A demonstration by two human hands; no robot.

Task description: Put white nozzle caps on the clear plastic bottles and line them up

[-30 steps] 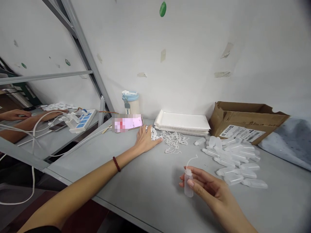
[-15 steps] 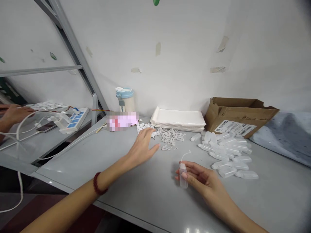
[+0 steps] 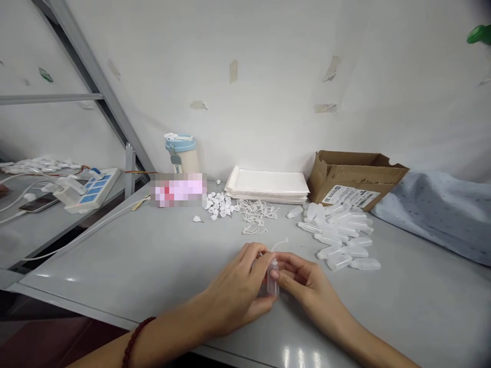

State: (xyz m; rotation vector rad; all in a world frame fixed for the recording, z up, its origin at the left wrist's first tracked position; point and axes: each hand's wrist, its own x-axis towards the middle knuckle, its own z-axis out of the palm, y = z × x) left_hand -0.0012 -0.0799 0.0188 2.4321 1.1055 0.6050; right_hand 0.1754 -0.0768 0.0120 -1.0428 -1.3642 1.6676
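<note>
A small translucent squeeze bottle (image 3: 273,285) stands upright between my two hands, just above the grey table. My right hand (image 3: 307,278) pinches it, thumb in front and fingers behind. Around its left side curls my left hand (image 3: 241,286), with fingertips at the bottle's neck and the thumb low by its base. From the white top a thin curved white tube or cord (image 3: 282,243) sticks out to the upper right. Whether the left fingers also hold a small part is hidden.
Several loose white caps (image 3: 220,204) lie beside a tangle of white cords (image 3: 257,212). More translucent bottles (image 3: 341,230) are piled at the right. Behind stand white padded envelopes (image 3: 270,183), a cardboard box (image 3: 353,176) and a blue-lidded cup (image 3: 184,156). A power strip (image 3: 94,191) sits left.
My left hand has come from beside the caps and cords down to the bottle and closed around it. My right hand still holds the bottle. The view has shifted right.
</note>
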